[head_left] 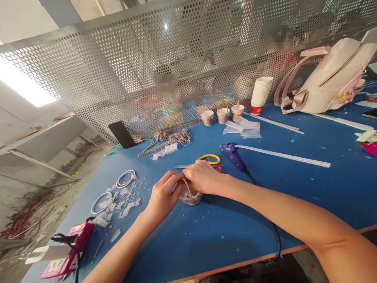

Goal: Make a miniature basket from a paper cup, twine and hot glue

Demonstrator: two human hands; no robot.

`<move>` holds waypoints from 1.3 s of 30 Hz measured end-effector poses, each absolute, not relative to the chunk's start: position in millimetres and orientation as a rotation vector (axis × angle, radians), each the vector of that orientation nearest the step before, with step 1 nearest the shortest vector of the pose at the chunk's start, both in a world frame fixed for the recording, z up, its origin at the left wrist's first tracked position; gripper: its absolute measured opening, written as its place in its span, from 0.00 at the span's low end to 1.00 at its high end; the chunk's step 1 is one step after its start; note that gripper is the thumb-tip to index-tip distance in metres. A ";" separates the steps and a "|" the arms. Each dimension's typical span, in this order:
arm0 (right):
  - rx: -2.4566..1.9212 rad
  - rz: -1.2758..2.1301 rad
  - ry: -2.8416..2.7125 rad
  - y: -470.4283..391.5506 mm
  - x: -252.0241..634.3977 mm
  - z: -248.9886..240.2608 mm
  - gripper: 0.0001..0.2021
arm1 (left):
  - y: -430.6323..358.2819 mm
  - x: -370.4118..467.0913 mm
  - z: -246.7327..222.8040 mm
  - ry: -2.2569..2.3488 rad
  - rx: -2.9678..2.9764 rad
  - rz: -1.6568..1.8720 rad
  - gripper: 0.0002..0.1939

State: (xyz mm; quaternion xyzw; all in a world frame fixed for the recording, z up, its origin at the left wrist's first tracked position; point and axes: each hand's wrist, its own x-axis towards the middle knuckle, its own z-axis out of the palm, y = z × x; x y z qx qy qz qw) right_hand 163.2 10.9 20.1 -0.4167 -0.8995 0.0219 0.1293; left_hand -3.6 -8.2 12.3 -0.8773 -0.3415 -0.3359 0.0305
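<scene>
A small cup (pixel 191 199) with a rough greyish outside stands on the blue table, partly hidden by my hands. A thin twisted cord (pixel 186 185) rises over its mouth like a handle. My left hand (pixel 165 192) is closed at the cup's left side, fingertips pinching the cord near its top. From the right, my right hand (pixel 202 177) is also closed on the cord, knuckles up, covering the cup's far side. Just behind my right hand lie scissors (pixel 209 158) with one yellow and one red handle loop.
A blue glue gun (pixel 234 155) with a long glue stick (pixel 282 155) lies right of the scissors. Beyond are a cord bundle (pixel 173 136), small cups (pixel 223 115), stacked paper cups (pixel 262 94), a phone (pixel 121 134) and a backpack (pixel 332 78). White rings (pixel 101 203) and scraps lie left.
</scene>
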 end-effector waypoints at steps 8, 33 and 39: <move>-1.213 0.099 -2.597 11.4 164.7 20.1 0.07 | -8.5 -3.4 12.6 -1.042 -2.700 -1.030 0.08; -1.259 0.195 -2.590 12.5 159.7 21.7 0.06 | -7.6 -3.9 10.0 -1.019 -2.694 -1.049 0.08; -1.291 0.256 -2.567 14.8 158.4 20.2 0.05 | -6.0 -5.1 10.9 -0.989 -2.705 -1.059 0.08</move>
